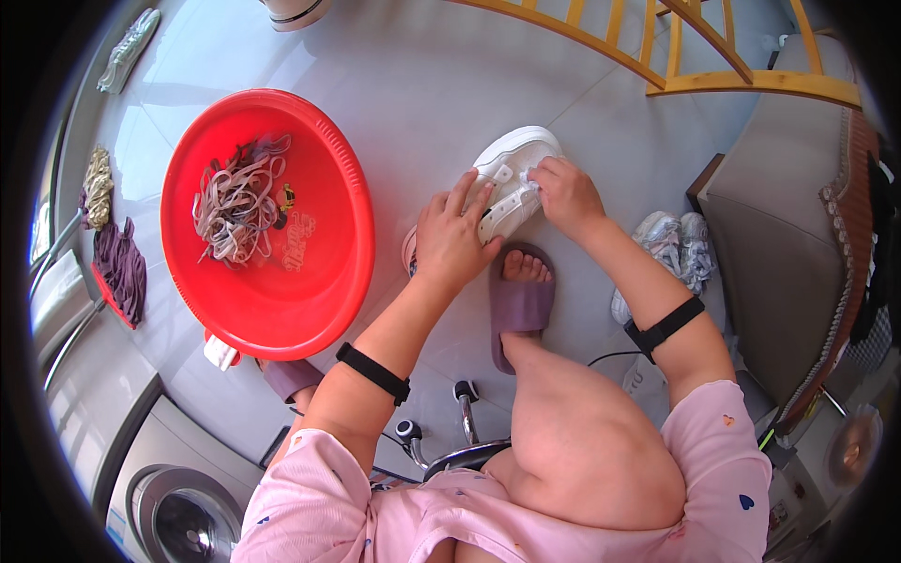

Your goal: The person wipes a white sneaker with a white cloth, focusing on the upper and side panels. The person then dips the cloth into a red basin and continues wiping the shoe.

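Observation:
A white sneaker [514, 155] with no laces lies on the floor before me, its toe pointing away to the right. My left hand [453, 225] grips its heel half, fingers spread across the upper and thumb along the near side. Closed in a pinch, my right hand [568, 194] is at the sneaker's front opening. A small crumpled white piece [528, 180] shows at its fingertips; whether this is a wipe or part of the shoe I cannot tell. Part of the sneaker's heel is hidden under my left hand.
A red basin [328, 272] with a heap of tangled shoelaces [235, 202] stands at the left. More white shoes [666, 244] lie at the right, beside a grey sofa [779, 216]. A wooden rack [657, 80] stands far right; a washing machine [183, 511] is near left.

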Available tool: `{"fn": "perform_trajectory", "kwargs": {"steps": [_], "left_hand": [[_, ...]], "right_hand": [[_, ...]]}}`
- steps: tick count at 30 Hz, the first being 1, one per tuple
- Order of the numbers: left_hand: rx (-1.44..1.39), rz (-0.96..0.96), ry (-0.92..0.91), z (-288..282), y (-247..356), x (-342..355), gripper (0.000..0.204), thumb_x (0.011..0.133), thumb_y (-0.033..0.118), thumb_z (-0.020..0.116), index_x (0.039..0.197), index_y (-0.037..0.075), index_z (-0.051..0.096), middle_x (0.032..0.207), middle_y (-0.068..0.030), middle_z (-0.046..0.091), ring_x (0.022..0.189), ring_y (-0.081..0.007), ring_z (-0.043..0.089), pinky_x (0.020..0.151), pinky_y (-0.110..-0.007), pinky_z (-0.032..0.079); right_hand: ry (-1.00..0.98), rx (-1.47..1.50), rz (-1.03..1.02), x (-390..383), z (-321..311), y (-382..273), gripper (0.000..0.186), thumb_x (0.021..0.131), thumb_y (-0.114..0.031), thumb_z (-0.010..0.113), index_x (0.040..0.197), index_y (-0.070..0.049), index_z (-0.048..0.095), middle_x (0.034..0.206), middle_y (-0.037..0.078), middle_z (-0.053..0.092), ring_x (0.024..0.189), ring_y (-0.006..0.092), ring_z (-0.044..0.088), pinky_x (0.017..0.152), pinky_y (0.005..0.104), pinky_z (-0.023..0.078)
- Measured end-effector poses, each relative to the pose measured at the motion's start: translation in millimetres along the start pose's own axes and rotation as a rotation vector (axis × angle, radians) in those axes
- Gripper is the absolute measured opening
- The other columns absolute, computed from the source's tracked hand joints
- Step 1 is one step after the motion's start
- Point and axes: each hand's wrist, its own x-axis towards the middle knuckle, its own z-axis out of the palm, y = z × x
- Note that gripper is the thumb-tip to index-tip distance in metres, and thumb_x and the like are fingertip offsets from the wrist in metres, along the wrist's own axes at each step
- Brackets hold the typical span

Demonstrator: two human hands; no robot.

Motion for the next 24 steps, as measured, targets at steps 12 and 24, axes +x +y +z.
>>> {"fn": "perform_trajectory", "kwargs": {"steps": [12, 24], "left_hand": [[0.013, -0.015, -0.007, 0, 3, 0, 0.073, 0.069, 0.033, 0.077, 0.135, 0.013, 0.054, 0.145, -0.0057, 0.043, 0.109, -0.0303, 0.054, 0.095, -0.04, 0.046], [0.03, -0.01, -0.027, 0, 4, 1, 0.074, 0.07, 0.035, 0.076, 0.136, 0.013, 0.052, 0.146, -0.0064, 0.041, 0.111, -0.0305, 0.053, 0.097, -0.04, 0.045]], "right_hand": [[0.172, 0.259, 0.33, -41, 17, -33, 0.014, 0.078, 0.0, 0.063, 0.092, -0.003, 0.065, 0.087, 0.012, 0.062, 0.073, 0.0329, 0.062, 0.066, 0.0395, 0.051], [0.393, 0.248, 0.311, -54, 37, -34, 0.015, 0.074, 0.002, 0.062, 0.089, -0.003, 0.06, 0.087, 0.013, 0.06, 0.078, 0.0345, 0.061, 0.068, 0.0416, 0.051]]}}
